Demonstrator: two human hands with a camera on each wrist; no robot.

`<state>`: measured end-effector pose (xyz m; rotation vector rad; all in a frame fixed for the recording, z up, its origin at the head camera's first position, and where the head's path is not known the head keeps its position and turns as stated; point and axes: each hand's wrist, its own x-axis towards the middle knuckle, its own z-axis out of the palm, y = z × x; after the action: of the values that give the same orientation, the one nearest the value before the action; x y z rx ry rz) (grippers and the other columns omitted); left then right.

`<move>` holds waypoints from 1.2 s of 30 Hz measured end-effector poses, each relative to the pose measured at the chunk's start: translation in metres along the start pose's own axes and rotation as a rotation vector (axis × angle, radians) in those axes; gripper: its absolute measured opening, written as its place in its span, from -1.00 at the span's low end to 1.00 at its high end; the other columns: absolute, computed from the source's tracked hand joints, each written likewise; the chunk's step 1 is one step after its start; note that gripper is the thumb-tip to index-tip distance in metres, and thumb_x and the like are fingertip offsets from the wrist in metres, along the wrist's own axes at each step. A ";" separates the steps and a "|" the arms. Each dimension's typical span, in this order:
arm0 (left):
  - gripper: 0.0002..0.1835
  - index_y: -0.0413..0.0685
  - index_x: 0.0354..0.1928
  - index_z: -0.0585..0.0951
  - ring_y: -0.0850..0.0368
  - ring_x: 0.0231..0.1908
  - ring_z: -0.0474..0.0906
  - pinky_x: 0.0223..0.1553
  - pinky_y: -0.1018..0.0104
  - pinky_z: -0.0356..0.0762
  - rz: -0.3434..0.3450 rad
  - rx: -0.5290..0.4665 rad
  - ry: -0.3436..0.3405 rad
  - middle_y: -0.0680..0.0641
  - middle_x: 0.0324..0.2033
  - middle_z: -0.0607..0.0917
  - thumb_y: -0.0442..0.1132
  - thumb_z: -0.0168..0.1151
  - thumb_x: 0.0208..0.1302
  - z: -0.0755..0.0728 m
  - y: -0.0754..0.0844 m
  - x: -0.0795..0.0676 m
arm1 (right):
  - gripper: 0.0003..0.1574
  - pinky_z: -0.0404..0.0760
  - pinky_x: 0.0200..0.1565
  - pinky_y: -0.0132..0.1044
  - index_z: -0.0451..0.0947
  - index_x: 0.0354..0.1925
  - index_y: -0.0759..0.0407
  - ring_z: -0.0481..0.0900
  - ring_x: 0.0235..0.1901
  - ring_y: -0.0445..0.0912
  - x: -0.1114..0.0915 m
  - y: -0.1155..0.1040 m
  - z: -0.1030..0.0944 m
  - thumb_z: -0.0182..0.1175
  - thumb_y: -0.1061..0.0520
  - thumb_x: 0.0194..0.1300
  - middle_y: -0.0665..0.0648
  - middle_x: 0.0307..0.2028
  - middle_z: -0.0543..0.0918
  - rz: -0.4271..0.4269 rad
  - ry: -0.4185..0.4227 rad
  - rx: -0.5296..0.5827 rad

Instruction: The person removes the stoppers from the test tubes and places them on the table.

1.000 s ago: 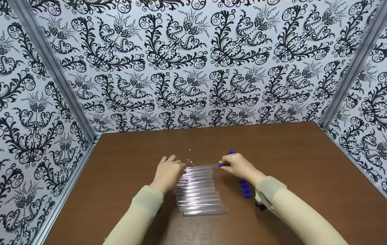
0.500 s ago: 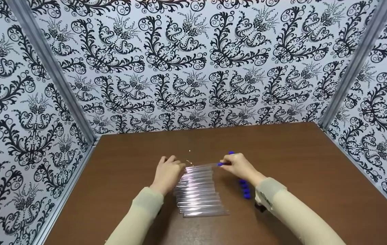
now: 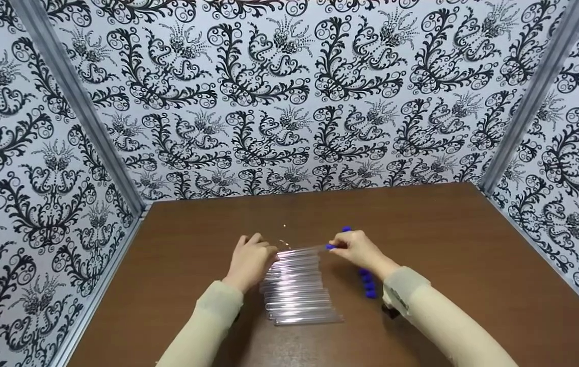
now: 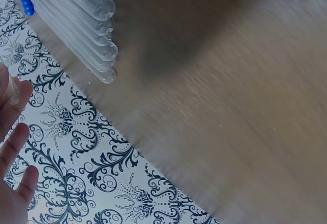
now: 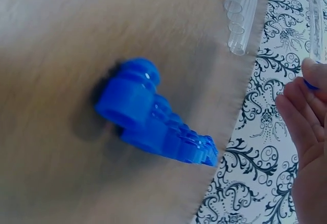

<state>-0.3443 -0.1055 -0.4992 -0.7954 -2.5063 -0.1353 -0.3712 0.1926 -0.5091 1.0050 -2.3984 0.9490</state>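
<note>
My left hand (image 3: 252,260) holds a clear test tube (image 5: 315,25) by its rounded end, with the other fingers spread in the left wrist view. At the tube's mouth, my right hand (image 3: 360,248) pinches a blue cap (image 3: 330,246) between thumb and fingertips. Whether the cap sits fully on the tube cannot be made out. Below the hands, several clear test tubes (image 3: 297,295) lie side by side on the table. A row of blue caps (image 5: 127,99) stands to their right, partly hidden by the right hand in the head view.
The brown wooden table (image 3: 208,219) ends at a back wall (image 3: 289,102) with black-and-white floral paper. Grey metal posts (image 3: 85,107) stand at the corners. Small bright specks (image 3: 284,242) show on the table just beyond the tubes.
Both hands stay almost in place, with the tube and the cap still between them. Only slight shifts of the fingers and of the view show.
</note>
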 end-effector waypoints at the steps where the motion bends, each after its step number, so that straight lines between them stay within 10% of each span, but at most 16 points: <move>1: -0.93 0.12 -0.35 0.74 0.08 -0.28 0.43 -0.12 0.02 0.34 0.002 -0.001 0.001 0.15 -0.42 0.72 -0.11 0.35 0.14 0.000 -0.001 0.000 | -0.88 0.63 -0.36 -0.28 0.63 -0.44 0.23 0.63 -0.46 -0.11 0.001 0.000 -0.001 0.41 0.34 0.05 0.09 -0.45 0.71 -0.008 -0.016 0.000; 18: -0.86 0.09 -0.23 0.69 0.07 -0.26 0.50 -0.19 0.10 0.35 -0.060 -0.079 0.064 0.14 -0.40 0.73 -0.13 0.37 0.15 0.001 0.000 0.004 | -0.88 0.63 -0.27 -0.25 0.67 -0.31 0.26 0.65 -0.38 -0.06 0.007 0.006 -0.010 0.39 0.28 0.12 0.09 -0.38 0.71 -0.018 -0.096 -0.053; 36: -0.90 0.06 -0.29 0.74 0.04 -0.18 0.51 -0.14 0.07 0.36 -0.201 -0.099 0.085 0.09 -0.30 0.71 -0.17 0.39 0.13 0.006 -0.011 0.005 | -0.75 0.61 -0.11 -0.07 0.69 -0.19 0.36 0.68 -0.23 0.09 0.014 0.030 -0.022 0.37 0.26 0.12 0.23 -0.25 0.72 0.261 0.002 -0.006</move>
<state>-0.3566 -0.1104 -0.5010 -0.5611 -2.5093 -0.3578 -0.4008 0.2170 -0.4992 0.6977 -2.5724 1.0273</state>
